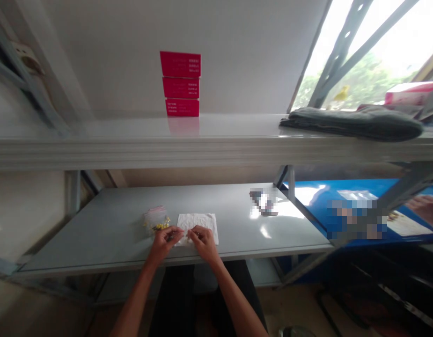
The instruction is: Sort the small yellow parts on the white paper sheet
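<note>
One wrinkled white sheet (198,218) lies beside a filmy bag (155,214) of yellow bits (161,226), my left hand (169,235) and right hand (202,237) loosely pinched over the sheet, gripping what, I can't tell.

The left hand (166,238) and the right hand (204,238) are near to each other, with bent fingers; what is between them is too small to tell. Beneath the fingers lies a white sheet (198,219). Just left of the left fingers are a clear bag (156,215) and small yellow pieces (161,226). Well beyond and above the fingers, three red boxes (181,87) stand stacked on a shelf (240,126).
</note>
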Tool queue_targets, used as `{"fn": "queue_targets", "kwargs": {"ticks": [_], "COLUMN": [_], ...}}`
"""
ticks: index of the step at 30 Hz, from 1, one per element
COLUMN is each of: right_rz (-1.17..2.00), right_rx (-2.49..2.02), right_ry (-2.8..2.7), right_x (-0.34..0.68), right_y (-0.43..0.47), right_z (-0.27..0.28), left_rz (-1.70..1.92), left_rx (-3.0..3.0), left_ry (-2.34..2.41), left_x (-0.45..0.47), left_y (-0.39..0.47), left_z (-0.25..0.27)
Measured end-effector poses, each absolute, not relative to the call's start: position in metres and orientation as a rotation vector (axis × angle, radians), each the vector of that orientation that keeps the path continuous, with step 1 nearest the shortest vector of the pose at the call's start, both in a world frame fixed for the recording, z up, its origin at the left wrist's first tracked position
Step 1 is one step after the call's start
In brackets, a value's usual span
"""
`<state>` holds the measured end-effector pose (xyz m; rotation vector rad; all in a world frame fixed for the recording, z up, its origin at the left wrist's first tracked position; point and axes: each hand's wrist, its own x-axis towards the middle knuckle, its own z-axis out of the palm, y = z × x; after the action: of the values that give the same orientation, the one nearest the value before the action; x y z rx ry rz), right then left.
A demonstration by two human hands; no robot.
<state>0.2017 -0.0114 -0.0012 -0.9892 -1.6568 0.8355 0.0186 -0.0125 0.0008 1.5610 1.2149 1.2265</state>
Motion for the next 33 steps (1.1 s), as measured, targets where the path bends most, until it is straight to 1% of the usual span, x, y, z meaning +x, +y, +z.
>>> {"fn": "queue_targets", "kwargs": {"ticks": [6, 13, 20, 27, 33], "right_rz": [0.830, 0.757, 0.834, 0.906, 0.848], "right_rx": [-0.996, -0.979, -1.000, -1.051, -1.014], "right_ry": [-1.767, -1.789, -1.750, -1.524, -1.668], "right_x": [0.1973, 0.1977, 0.1970, 0.1989, 0.1985], "right_y": [-0.0149, -0.0141, -0.0132, -0.0122, -0.0129], "right_z": [0.0067, 0.0040, -0.0005, -0.0009, 0.0043], "left_rz": [1.193, 1.144, 1.111, 1.117, 1.145], "left_rx": [1.617, 1.628, 1.682, 1.645, 1.618], "left_ry": [1.233, 1.214, 1.220, 1.276, 1.281], "left_x": [0.0180, 0.0197, 0.0196, 0.0190, 0.0148], "left_y": [-0.0128, -0.0126, -0.0101, -0.0103, -0.0090], "left_z": [0.0001, 0.0012, 0.0003, -0.0011, -0.0060]}}
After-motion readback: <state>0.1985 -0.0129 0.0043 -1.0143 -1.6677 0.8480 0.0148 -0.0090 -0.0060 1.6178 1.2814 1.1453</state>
